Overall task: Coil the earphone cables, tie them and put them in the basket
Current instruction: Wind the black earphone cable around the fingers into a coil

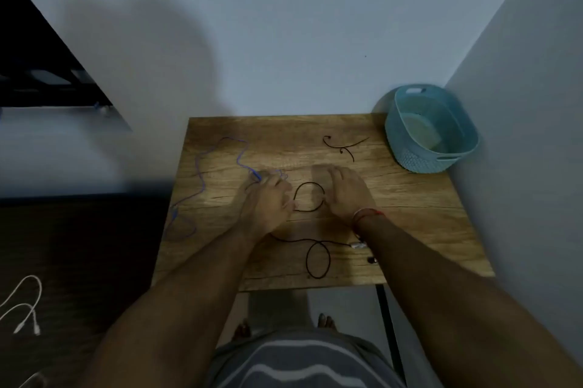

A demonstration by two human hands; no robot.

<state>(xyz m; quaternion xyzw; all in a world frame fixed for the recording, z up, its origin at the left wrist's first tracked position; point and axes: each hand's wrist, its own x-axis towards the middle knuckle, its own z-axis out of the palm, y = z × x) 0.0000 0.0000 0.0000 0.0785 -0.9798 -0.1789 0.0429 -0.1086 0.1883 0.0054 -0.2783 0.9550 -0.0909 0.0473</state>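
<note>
A black earphone cable (310, 198) lies at the middle of the wooden worktop (410, 198), bent into one round loop between my two hands. Its tail runs back toward me, to six o'clock, crosses itself in a second loose loop near the front edge, and ends at a small pale plug close to my right wrist.

My left hand (265, 201) sits at the nine o'clock side of the loop; its fingers are curled and pinch the cable there, and a blue cable (202, 176) passes under or through the fingertips too, I cannot tell which. My right hand (342, 192) lies at the three o'clock side, palm down, fingers fairly straight and blurred; whether they pinch the cable I cannot tell.

The blue cable trails off toward nine o'clock and hangs over the worktop's left edge. A short dark twist tie or wire piece (345, 146) lies at about one o'clock, well apart from my hands. The teal basket (407, 141) stands at the two o'clock corner, against the wall.

I judge the coiling has only begun: one loop is formed, most of the cable is slack. Next I would need to hold the loop steady with my left hand and draw the trailing length round it with my right, keeping the blue cable out of the coil.

On the dark bed at eight o'clock lies a white cable (26, 308).
</note>
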